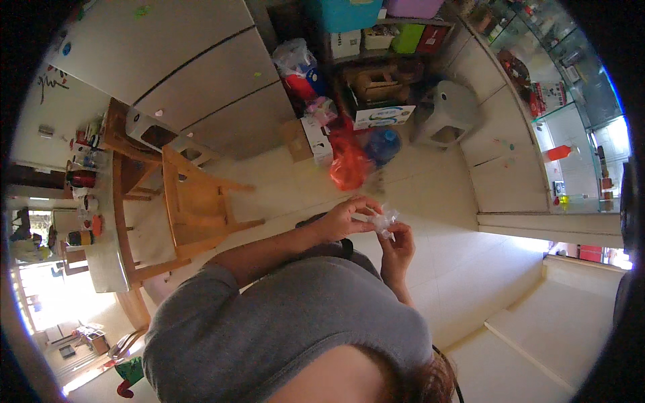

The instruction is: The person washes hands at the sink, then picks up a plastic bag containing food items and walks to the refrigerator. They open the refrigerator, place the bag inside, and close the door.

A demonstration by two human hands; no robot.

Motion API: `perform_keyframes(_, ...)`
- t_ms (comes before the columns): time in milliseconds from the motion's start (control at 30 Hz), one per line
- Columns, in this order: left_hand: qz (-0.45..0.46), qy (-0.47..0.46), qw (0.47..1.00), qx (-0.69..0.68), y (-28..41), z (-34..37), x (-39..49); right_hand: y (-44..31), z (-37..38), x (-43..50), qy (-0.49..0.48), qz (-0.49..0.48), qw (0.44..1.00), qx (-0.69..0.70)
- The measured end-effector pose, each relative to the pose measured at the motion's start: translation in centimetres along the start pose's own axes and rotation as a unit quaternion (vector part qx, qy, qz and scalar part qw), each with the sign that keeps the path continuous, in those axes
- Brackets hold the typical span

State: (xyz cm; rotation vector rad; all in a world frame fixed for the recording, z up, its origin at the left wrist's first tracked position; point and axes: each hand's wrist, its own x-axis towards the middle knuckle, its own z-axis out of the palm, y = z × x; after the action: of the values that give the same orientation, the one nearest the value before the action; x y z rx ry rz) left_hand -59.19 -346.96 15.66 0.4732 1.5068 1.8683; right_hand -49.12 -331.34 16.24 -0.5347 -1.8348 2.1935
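Observation:
A small crumpled piece of clear plastic [385, 222], perhaps a bag, is held up in front of my body. My left hand [347, 217] pinches its left side between thumb and fingers. From below and to the right, my right hand [398, 248] grips the lower edge of the same plastic. Whether anything lies inside it, I cannot tell. Pale tiled floor [302, 189] shows beneath and beyond both hands.
Ahead on the floor are a red plastic bag [347, 166], a blue water jug [383, 146] and a grey stool [448, 113]. A wooden chair [201, 201] and a table [108, 252] stand left. Cabinets with glass shelves [559, 126] line the right; a grey fridge [201, 65] is ahead left.

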Motion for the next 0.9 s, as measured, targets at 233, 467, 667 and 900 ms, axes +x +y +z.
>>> perform_keyframes(233, -0.077, -0.014, 0.996, 0.051, -1.0, -3.8, 3.3, 1.4, 1.1, 4.8, -0.034, 0.119, 0.991, -0.044)
perform_keyframes(467, 0.082, 0.067, 0.941, 0.32, -2.6, -14.4, 16.5, 4.9, 1.2, 13.9, -0.029, 0.105, 0.957, -0.27)
perform_keyframes(667, 0.083, 0.069, 0.908, 0.405, -6.0, -26.2, 33.9, 9.3, -2.1, 16.4, 0.016, 0.196, 0.896, -0.397)
perform_keyframes(900, 0.108, 0.147, 0.855, 0.485, -10.0, -31.7, 49.7, 14.7, -5.6, 7.9, 0.061, 0.351, 0.85, -0.388)
